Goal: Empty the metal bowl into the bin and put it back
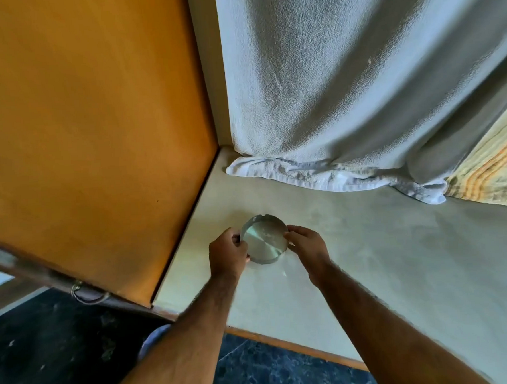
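Observation:
A small round metal bowl [264, 239] with notches in its rim sits on a pale tabletop [369, 259]. Its inside looks shiny and bare. My left hand [227, 252] grips the bowl's left rim with fingers and thumb. My right hand [307, 243] touches the right rim with its fingertips. The bowl appears slightly tilted toward me, its near edge close to the tabletop. No bin can be made out for certain.
An orange wooden panel [88, 136] stands left of the table. A white towel [344, 97] hangs at the back, its hem resting on the tabletop. A blue rounded object [153, 339] shows under my left forearm above the dark floor [48, 352].

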Tool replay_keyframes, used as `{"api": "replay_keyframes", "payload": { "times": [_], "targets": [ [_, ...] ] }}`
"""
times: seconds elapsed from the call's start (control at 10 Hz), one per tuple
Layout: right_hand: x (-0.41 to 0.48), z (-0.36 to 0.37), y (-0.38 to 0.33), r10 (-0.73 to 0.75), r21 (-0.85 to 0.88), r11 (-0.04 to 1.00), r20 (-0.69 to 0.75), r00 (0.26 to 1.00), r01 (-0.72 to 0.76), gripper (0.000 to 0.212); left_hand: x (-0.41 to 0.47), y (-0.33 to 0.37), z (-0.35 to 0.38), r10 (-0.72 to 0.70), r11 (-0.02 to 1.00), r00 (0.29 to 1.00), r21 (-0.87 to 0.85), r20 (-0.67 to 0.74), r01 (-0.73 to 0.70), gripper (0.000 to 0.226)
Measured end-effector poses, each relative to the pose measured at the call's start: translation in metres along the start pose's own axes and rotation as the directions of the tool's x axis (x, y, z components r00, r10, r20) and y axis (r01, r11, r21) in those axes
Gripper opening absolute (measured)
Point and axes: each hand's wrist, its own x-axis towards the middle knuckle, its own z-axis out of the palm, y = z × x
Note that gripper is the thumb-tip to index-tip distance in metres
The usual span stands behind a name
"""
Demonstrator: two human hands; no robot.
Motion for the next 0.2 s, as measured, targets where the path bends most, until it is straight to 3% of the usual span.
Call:
{"api": "replay_keyframes", "payload": {
  "times": [0.1, 0.2],
  "targets": [
    [-0.002, -0.001, -0.011, -0.02, -0.108, 0.994, 0.02, 1.0, 0.022, 0.033, 0.002, 0.008, -0.004, 0.049, 0.99, 0.999, 0.133, 0.014, -0.05, 0.028],
    [-0.008, -0.003, -0.035, -0.096, -0.309, 0.947, 0.001, 0.995, 0.092, 0.06, 0.007, 0.024, -0.016, 0.126, 0.946, 0.992, 0.303, -0.01, -0.117, 0.054]
  ]
}}
